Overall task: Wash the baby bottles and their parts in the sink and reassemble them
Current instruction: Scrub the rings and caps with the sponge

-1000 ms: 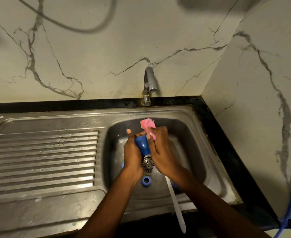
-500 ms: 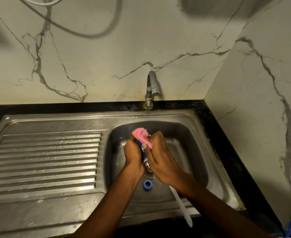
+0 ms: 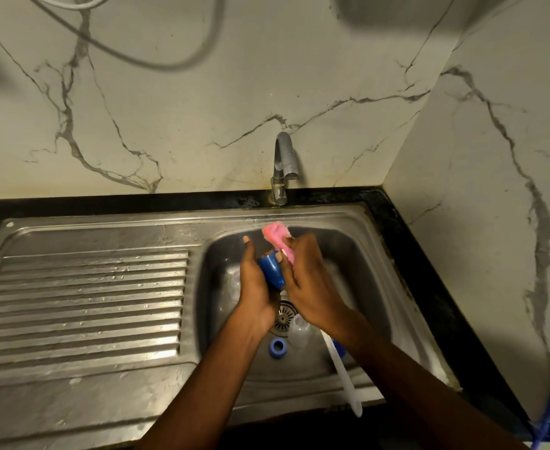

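Centre frame: left hand (image 3: 254,287) is gripping the blue cap (image 3: 272,271), right hand (image 3: 312,282) is pinching the pink sponge (image 3: 278,237) and sliding it back up, re-exposing the cap, so scrubbing is still cycling.

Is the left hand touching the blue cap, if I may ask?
Touching. In the head view the left hand holds the blue cap, with no gap between them.

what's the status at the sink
Left hand holds blue cap. Right hand holds pink sponge against it. Ring, brush lie in sink below.
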